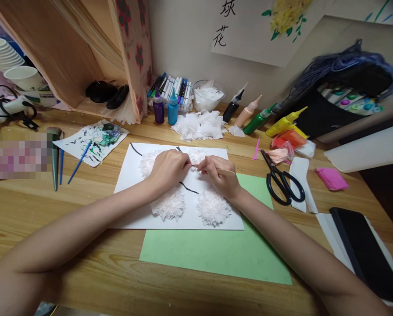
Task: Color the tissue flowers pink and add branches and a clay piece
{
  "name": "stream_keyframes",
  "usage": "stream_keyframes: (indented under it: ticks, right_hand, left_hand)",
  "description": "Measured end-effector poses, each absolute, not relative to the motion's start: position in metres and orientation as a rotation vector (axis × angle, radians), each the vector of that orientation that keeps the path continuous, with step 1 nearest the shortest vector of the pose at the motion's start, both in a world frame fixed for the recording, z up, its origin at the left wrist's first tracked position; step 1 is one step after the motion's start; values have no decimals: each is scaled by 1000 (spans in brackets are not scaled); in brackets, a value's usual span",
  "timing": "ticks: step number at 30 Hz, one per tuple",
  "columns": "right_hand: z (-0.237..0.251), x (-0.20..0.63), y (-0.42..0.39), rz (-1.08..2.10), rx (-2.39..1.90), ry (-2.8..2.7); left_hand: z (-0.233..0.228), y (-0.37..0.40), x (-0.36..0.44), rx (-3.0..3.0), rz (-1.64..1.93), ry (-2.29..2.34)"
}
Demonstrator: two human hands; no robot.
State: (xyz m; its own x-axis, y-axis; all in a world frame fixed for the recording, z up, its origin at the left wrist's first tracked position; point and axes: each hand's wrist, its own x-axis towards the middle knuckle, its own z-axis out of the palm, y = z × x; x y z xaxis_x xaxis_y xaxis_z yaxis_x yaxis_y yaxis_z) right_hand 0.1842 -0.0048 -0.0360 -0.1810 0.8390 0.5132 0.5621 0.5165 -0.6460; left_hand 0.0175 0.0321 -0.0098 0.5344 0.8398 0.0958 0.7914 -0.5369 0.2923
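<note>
My right hand (219,173) is closed around a thin pale stick (227,172), whose tip points left at my left fingertips. My left hand (172,166) is pinched above the white sheet (124,193); whatever its fingertips hold is too small to make out. The hands nearly meet over the sheet. Fluffy white paper flowers lie on it: one (169,205) below my left hand, another (214,208) below my right wrist, and others partly hidden behind the hands. A black painted line (189,188) runs between them. Green paper (212,254) lies underneath.
Cut white tissue squares (199,125) are piled behind the sheet, near a clear bowl (209,95) and paint bottles (173,107). Black scissors (284,182) lie to the right, with a black phone-like slab (367,254) nearer. Left are a paint-smeared paper (94,140) and a blue brush (80,162).
</note>
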Motion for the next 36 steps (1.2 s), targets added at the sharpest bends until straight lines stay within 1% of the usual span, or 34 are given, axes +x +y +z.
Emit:
stream_keyframes:
  ticks: [4,7,13,24,30,36]
  right_hand:
    - [-35,181,-5,495,-1258,-1784]
    - [-36,182,-6,510,-1221,-1760]
    - [-38,187,-9,428,-1105,-1749]
    - [-33,180,-5,326,-1151,-1907]
    - [-27,174,-6,445,-1270,-1842]
    - [-27,188,-8,528,-1199,-1639]
  left_hand:
    - [-7,30,18,2569,304,1385]
    - [-7,30,18,2577,299,1389]
    - [-9,31,17,2585,320,1365]
    - [-12,32,18,2583,330,1379]
    - [-9,31,18,2583,294,1394]
    - [-8,32,18,2569,299,1372]
